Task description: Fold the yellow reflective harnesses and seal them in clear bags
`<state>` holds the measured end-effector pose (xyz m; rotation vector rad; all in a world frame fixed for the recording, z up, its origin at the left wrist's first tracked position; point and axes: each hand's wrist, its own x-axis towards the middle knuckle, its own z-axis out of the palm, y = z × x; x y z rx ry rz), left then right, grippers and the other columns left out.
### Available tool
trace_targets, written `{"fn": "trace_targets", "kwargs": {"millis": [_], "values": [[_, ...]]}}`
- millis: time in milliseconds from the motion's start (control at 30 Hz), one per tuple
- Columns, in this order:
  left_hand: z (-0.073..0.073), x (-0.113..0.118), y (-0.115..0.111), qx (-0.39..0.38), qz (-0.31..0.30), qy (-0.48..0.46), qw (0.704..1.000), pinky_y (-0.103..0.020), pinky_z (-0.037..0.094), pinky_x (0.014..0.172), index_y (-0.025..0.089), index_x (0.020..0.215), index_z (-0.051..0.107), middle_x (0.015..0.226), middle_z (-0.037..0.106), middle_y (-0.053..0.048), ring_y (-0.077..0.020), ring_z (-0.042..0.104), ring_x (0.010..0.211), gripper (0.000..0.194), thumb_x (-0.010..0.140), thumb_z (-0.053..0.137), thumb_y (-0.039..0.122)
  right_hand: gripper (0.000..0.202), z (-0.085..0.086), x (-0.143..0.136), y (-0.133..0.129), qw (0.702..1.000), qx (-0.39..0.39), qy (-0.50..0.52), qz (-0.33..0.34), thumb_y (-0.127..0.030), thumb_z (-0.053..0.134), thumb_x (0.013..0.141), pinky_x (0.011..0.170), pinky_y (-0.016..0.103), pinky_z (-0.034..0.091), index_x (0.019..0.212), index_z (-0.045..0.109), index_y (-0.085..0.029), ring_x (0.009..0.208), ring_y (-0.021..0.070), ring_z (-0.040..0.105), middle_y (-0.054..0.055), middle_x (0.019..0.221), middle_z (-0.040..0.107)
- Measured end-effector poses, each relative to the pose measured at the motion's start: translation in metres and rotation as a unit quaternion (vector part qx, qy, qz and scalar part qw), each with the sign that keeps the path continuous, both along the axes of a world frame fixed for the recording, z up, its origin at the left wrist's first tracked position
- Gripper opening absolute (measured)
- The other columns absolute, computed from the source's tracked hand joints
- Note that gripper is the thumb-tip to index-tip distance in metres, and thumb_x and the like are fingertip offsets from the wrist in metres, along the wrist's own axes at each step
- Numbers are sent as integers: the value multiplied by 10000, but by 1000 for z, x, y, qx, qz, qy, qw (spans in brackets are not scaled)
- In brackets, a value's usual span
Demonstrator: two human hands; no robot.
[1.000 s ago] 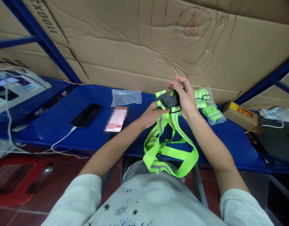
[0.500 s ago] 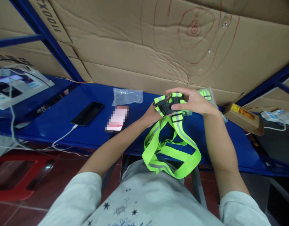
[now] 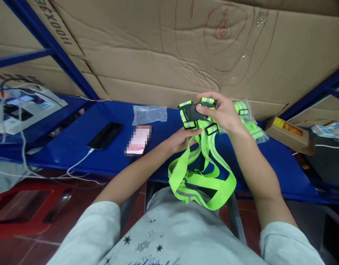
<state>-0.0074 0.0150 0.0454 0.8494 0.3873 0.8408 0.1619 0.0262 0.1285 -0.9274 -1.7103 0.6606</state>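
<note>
A yellow-green reflective harness [image 3: 220, 195] with grey stripes hangs in loops over the table's front edge, down toward my lap. At its top is a black plastic buckle [image 3: 192, 112], with strap ends and black slide adjusters around it. My right hand [image 3: 223, 112] grips the buckle end from the right, thumb pressed on the black plastic. Lower and to the left, my left hand [image 3: 183, 139] is closed around the straps just under the buckle, its thumb lying across them. Some of its fingers are hidden behind the webbing.
On the blue table [image 3: 75, 127] lie a black phone [image 3: 105, 135] on a white cable, a second phone [image 3: 139, 140] and a clear plastic bag [image 3: 150, 115]. Bagged green straps [image 3: 254, 127] and a cardboard box [image 3: 288, 134] are at the right. A cardboard wall [image 3: 130, 55] stands behind.
My left hand has slid down from beside the buckle to the straps beneath it. The buckle has turned more into view and my right hand has risen slightly.
</note>
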Motion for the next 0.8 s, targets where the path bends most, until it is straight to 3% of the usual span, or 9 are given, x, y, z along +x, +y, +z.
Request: {"fn": "trace_targets", "kwargs": {"millis": [133, 300, 400, 467, 533, 667, 733, 800], "values": [[5, 1, 0, 11, 39, -13, 999, -444, 571, 1022, 202, 1127, 782, 1103, 819, -52, -265, 780, 999, 563, 619, 1012, 283, 475, -1, -5, -1, 999, 37, -30, -1, -496, 893, 759, 965, 438, 609, 1146, 746, -264, 1055, 258, 738, 29, 1148, 763], [6, -2, 2, 68, 63, 12, 996, -474, 547, 1084, 182, 1077, 785, 1139, 814, -70, -288, 764, 1083, 570, 562, 1024, 234, 788, 11, 8, -8, 992, -87, -18, 95, -478, 960, 671, 970, 475, 636, 1374, 637, -330, 1132, 282, 742, 44, 1283, 751], [1, -4, 5, 94, 76, 36, 992, -495, 534, 1106, 184, 1088, 786, 1168, 808, -81, -305, 747, 1135, 594, 552, 1028, 265, 647, 17, 13, -14, 968, -182, -64, 163, -471, 967, 648, 956, 480, 649, 1229, 743, -292, 1099, 288, 751, 52, 1190, 789], [-1, -6, 8, 96, 70, 46, 992, -507, 556, 1068, 186, 1105, 784, 1144, 811, -87, -318, 757, 1100, 606, 558, 1025, 284, 478, 18, 11, -17, 961, -199, -92, 170, -485, 950, 669, 936, 477, 654, 1063, 803, -258, 1037, 288, 760, 45, 1056, 809], [1, -8, 10, 86, 41, 40, 995, -514, 582, 1017, 188, 1119, 782, 1134, 811, -98, -339, 768, 1068, 600, 575, 1015, 289, 410, 18, 8, -20, 971, -173, -84, 144, -500, 937, 689, 947, 479, 651, 988, 818, -246, 1016, 286, 760, 33, 991, 810], [10, -11, 6, 71, -44, 28, 996, -529, 594, 996, 187, 1107, 786, 1124, 808, -117, -366, 777, 1043, 549, 619, 997, 324, 401, 20, 0, -28, 991, -93, -40, 88, -519, 918, 729, 1012, 498, 636, 1015, 816, -257, 1110, 299, 746, 29, 1032, 807], [18, -12, 2, 95, -71, 36, 992, -529, 603, 964, 195, 1125, 785, 1115, 805, -116, -356, 782, 990, 560, 640, 990, 385, 386, 23, -3, -33, 995, -64, -17, 72, -512, 909, 753, 1047, 509, 623, 1025, 810, -256, 1156, 305, 738, 32, 1063, 802], [28, -16, -1, 167, -53, 64, 982, -488, 612, 918, 196, 1121, 785, 1086, 803, -104, -320, 776, 934, 542, 671, 972, 434, 378, 27, -4, -38, 997, -47, 19, 64, -508, 898, 778, 1088, 515, 602, 1042, 799, -256, 1187, 301, 732, 31, 1092, 799]]}}
